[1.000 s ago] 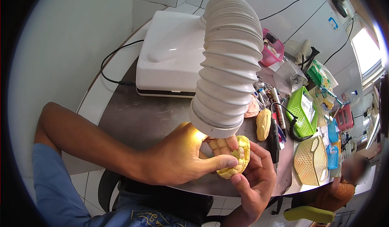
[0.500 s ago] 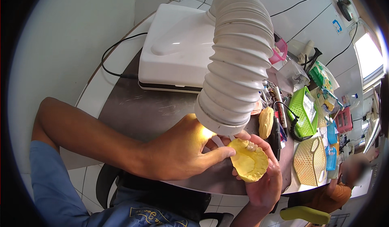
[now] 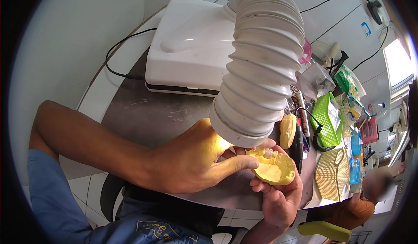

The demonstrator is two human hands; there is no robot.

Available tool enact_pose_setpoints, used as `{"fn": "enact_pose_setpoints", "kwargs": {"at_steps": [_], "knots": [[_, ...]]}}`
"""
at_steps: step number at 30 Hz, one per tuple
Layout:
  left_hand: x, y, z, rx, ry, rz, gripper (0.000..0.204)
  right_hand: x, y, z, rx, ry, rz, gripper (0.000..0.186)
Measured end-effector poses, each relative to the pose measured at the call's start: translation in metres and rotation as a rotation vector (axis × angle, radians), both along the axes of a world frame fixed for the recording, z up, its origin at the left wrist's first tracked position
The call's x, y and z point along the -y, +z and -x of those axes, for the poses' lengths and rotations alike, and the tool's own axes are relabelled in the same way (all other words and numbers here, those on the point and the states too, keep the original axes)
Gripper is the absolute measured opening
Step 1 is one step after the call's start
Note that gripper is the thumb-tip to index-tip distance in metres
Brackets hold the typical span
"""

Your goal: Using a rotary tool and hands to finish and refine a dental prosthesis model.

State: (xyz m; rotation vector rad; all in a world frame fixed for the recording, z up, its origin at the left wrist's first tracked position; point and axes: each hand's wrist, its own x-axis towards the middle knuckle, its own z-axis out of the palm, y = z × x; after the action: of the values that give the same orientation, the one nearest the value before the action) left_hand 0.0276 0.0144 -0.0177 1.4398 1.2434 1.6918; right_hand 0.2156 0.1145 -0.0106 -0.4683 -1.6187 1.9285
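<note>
A yellow dental cast [image 3: 274, 171], with a curved row of teeth, is tilted between my two hands just below the end of a ribbed white hose [image 3: 265, 65]. A few paler, whitish teeth stand along its far edge. My left hand [image 3: 196, 159] is closed, its thumb pressed on the cast's left rim; its other fingers are mostly behind the hose mouth, so anything else in them is hidden. From below and the right, my right hand [image 3: 283, 198] cups the cast, fingers wrapped round its far and right sides. Bright light falls on the left hand's knuckles.
The hose joins a white box-shaped machine [image 3: 187, 48] at the back of the dark table [image 3: 143, 109]. To the right lie a second yellow cast [image 3: 287, 131], pens [image 3: 300, 146], a green basket [image 3: 326, 122] and a cream basket [image 3: 333, 174]. Another person [image 3: 363, 205] sits far right.
The cast has tipped in my hands, so its near edge has risen and its inside looks narrower. My right fingers have shifted round it; the left thumb stays at its rim.
</note>
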Motion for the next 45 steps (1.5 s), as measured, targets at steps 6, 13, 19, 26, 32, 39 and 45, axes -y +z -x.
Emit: {"fn": "enact_pose_setpoints", "kwargs": {"at_steps": [6, 13, 19, 26, 32, 39, 45], "knots": [[0.003, 0.000, 0.000, 0.013, -0.042, 0.088, 0.029, 0.004, 0.004, 0.000, 0.075, -0.055, 0.076, 0.089], [0.006, 0.000, -0.001, -0.063, -0.059, 0.144, 0.027, 0.004, 0.001, -0.003, 0.078, -0.013, 0.044, 0.085], [0.006, 0.004, -0.007, 0.138, -0.037, 0.156, 0.027, 0.009, -0.002, 0.000, 0.014, -0.189, -0.088, 0.073], [0.004, 0.014, 0.009, 0.067, -0.059, 0.406, 0.028, 0.010, -0.001, 0.001, 0.031, -0.117, -0.137, 0.072], [0.002, 0.004, 0.009, 0.090, -0.056, 0.354, 0.030, 0.015, 0.001, 0.008, 0.111, -0.142, -0.220, 0.078], [0.002, 0.006, 0.012, 0.134, -0.122, 0.365, 0.031, 0.017, 0.005, 0.007, 0.214, -0.121, -0.325, 0.086], [0.002, 0.009, 0.014, 0.120, -0.140, 0.405, 0.031, 0.019, 0.005, 0.005, 0.215, -0.144, -0.277, 0.088]]}}
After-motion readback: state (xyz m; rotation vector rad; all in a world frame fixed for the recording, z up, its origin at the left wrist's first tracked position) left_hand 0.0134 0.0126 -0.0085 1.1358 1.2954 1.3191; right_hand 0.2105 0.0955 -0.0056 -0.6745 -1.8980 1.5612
